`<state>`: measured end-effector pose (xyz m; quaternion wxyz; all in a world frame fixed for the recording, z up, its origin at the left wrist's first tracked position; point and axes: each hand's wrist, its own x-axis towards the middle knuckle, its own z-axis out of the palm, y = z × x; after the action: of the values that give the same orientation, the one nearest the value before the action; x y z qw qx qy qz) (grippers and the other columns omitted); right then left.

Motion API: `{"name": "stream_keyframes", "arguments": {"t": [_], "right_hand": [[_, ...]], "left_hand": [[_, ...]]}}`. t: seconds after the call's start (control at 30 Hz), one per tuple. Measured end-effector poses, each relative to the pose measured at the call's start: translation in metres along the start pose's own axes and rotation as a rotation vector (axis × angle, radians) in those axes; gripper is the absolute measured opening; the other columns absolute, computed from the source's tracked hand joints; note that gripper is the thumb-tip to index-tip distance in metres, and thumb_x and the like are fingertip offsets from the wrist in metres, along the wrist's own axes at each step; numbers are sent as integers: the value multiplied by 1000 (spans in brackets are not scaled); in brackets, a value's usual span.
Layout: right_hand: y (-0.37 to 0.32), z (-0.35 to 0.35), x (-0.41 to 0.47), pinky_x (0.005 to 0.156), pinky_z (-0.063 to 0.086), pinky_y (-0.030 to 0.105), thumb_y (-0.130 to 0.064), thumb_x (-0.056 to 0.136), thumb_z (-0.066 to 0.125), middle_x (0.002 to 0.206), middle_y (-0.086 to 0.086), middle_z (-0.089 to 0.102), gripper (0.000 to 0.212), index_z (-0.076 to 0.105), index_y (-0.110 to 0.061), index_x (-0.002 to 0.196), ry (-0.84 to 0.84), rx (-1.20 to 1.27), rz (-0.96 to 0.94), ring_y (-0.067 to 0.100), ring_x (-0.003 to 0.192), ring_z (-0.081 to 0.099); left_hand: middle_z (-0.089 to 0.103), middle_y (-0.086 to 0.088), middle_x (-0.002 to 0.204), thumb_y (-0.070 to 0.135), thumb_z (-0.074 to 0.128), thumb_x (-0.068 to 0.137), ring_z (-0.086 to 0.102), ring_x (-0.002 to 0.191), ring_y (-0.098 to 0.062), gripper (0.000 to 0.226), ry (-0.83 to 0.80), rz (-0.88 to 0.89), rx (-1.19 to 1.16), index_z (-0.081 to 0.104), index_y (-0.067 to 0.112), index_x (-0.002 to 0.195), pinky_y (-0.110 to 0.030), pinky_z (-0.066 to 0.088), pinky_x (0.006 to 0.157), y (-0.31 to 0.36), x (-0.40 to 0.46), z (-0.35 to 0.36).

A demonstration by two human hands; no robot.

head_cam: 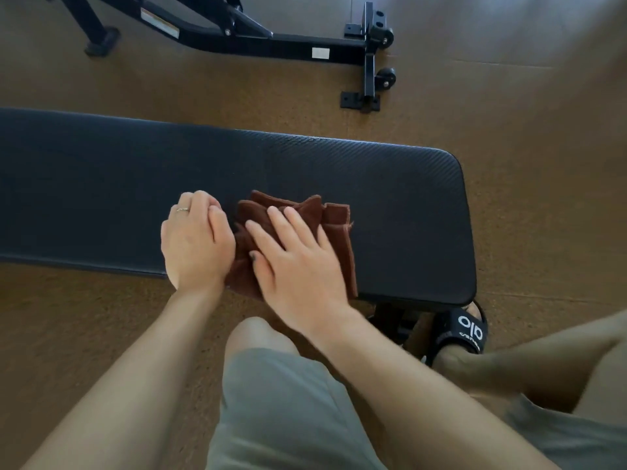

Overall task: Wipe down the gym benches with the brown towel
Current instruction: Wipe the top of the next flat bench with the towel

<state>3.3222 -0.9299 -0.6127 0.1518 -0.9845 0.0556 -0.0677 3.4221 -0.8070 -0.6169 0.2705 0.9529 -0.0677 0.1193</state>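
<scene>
Brown towel, soft and light, pressed flat on bench pad under spread right hand; left hand curled beside, grip unclear.

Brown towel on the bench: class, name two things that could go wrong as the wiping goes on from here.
1. The brown towel is bunched in loose folds under the flat right hand, so it may slide or wipe unevenly.
2. It lies near the front edge of the bench and may slip off onto the floor. The left hand only rests beside it, its fingers curled.
</scene>
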Motion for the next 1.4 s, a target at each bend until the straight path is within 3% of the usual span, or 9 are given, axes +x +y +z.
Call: {"name": "stream_keyframes", "arguments": {"t": [0.2, 0.3, 0.5, 0.63, 0.8, 0.93, 1.17, 1.3, 1.4], "right_hand": [[116, -55, -70, 122, 28, 59, -47, 108, 29, 165, -2, 37, 49, 43, -35, 154, 16, -18, 325, 20, 156, 24], [106, -51, -73, 120, 28, 61, -44, 106, 30, 163, 0, 40, 51, 47, -33, 152, 83, -62, 476, 23, 155, 27], [11, -8, -6, 124, 24, 55, -50, 108, 29, 165, 0, 38, 50, 45, -36, 153, -2, -51, 101, 24, 155, 28], [19, -9, 1, 127, 22, 51, -53, 108, 29, 165, -5, 37, 49, 45, -38, 152, -46, -8, 11, 20, 156, 25], [93, -43, -57, 119, 34, 56, -47, 106, 34, 163, -1, 41, 48, 50, -35, 150, 29, -40, 252, 21, 154, 30], [89, -44, -63, 123, 24, 59, -47, 105, 27, 164, 2, 39, 53, 47, -32, 152, 85, -97, 494, 24, 155, 27], [-15, 9, -22, 123, 27, 55, -46, 108, 33, 161, 2, 44, 47, 50, -34, 149, 18, -41, 34, 25, 152, 33], [23, -9, -28, 124, 23, 47, -52, 109, 29, 164, -2, 38, 48, 43, -37, 153, -73, -93, -84, 22, 155, 28], [87, -41, -66, 123, 18, 45, -55, 109, 21, 166, -3, 35, 53, 39, -37, 155, -93, -145, 63, 19, 157, 23]], "left_hand": [[48, 4, 95, 20, 30, 96, 44, 82, -19, 23, 9, -5, 4, 49, 15, 86, -36, 33, 80, 4, -3, -1], [50, 1, 94, 20, 30, 97, 44, 82, -19, 23, 13, -13, 16, 50, 15, 86, -37, 33, 80, 8, -3, 2], [57, -6, 97, 21, 31, 96, 43, 83, -19, 23, 4, -13, 0, 51, 13, 87, -43, 36, 84, 5, -3, 5], [58, -7, 98, 21, 30, 96, 49, 84, -25, 25, -2, 14, 39, 52, 12, 89, -43, 37, 83, 2, -3, 2], [56, -3, 96, 22, 27, 95, 47, 82, -23, 25, -10, 20, 29, 50, 15, 87, -44, 38, 82, 2, -3, 1], [56, -2, 95, 22, 30, 96, 48, 81, -23, 24, 15, 5, 22, 50, 15, 87, -43, 38, 82, 6, -5, 4], [54, 0, 93, 22, 30, 97, 48, 80, -21, 22, 23, -6, 12, 49, 16, 87, -44, 41, 81, 1, -2, 5], [54, -2, 93, 20, 29, 95, 48, 80, -22, 23, 29, -1, 24, 49, 14, 86, -43, 39, 80, 2, -3, 3], [53, -1, 94, 22, 27, 94, 46, 82, -21, 25, 18, -26, 15, 49, 15, 86, -40, 36, 82, 3, -5, 2]]}}
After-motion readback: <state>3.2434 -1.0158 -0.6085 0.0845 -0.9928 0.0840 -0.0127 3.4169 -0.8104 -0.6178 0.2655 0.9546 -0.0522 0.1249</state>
